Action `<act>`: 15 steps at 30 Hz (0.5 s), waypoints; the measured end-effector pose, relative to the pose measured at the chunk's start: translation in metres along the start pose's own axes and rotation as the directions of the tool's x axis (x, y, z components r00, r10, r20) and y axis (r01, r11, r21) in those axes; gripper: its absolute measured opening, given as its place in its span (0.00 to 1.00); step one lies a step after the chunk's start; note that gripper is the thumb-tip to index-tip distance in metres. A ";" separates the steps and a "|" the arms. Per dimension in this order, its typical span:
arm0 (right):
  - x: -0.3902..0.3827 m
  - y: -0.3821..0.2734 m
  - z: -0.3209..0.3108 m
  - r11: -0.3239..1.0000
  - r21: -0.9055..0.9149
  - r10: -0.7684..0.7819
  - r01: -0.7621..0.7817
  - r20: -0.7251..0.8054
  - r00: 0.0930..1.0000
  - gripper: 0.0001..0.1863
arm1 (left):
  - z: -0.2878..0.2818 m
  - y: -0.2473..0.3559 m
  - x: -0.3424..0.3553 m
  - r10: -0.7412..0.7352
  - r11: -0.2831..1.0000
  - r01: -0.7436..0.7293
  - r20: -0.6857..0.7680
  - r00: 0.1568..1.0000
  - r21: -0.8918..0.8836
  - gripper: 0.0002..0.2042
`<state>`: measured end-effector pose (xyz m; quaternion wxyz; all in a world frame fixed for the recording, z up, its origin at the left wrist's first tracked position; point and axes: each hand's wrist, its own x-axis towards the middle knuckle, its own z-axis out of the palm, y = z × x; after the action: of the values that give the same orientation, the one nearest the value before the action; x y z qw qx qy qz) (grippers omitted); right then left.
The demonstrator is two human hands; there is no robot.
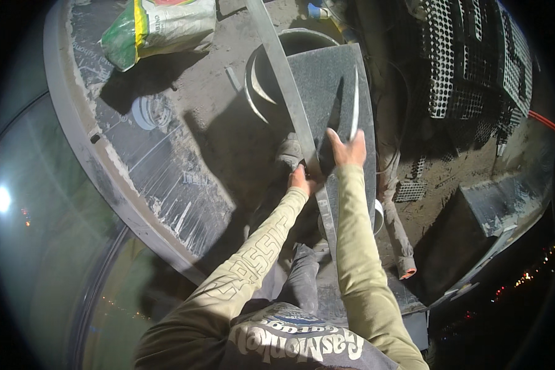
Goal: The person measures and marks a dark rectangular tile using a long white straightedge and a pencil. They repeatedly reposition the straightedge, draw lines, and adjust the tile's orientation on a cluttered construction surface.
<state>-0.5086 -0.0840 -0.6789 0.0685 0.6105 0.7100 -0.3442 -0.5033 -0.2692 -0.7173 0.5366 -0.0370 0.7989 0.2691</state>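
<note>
A grey slab (327, 80) lies in front of me across a bucket (308, 32). Along its left side runs a long flat metal bar (277, 58), tilted from the upper left down toward my legs. My left hand (301, 180) is closed round the bar's edge, with some fingers hidden behind it. Over the slab, my right hand (349, 151) has its thumb apart and its fingers curled at the lower end of a thin pale blade-like strip (355, 102). The strip points away from me and casts a dark shadow on the slab. Its exact kind cannot be made out.
A green, yellow and white bag (172, 28) stands at the upper left. Black perforated panels (441, 61) are stacked at the upper right. Right of the slab lies a dusty tube (406, 262). A curved ledge (98, 148) borders glass (37, 179) on the left. A metal box-like piece (496, 200) stands right.
</note>
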 end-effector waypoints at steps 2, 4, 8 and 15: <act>0.025 -0.047 0.019 0.996 -0.093 0.010 -0.004 0.063 0.998 0.42 | 0.008 -0.030 0.012 -0.008 0.770 0.016 0.016 1.000 -0.638 0.31; 0.045 -0.051 0.019 0.981 -0.145 0.146 -0.132 0.092 0.985 0.43 | -0.003 0.008 -0.004 0.035 0.986 -0.024 0.062 0.998 -0.167 0.35; 0.054 -0.065 0.023 0.950 -0.210 0.271 -0.232 0.182 0.945 0.42 | -0.013 0.020 -0.006 0.075 0.996 -0.074 0.018 0.997 -0.041 0.35; 0.060 -0.069 0.029 0.912 -0.331 0.310 -0.241 0.175 0.934 0.43 | -0.024 0.034 -0.008 -0.074 0.997 0.077 0.089 0.993 -0.029 0.35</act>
<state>-0.5960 -0.0528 -0.7034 0.2891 0.6445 0.6483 -0.2841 -0.5316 -0.2534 -0.6899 0.5805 -0.0642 0.7680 0.2629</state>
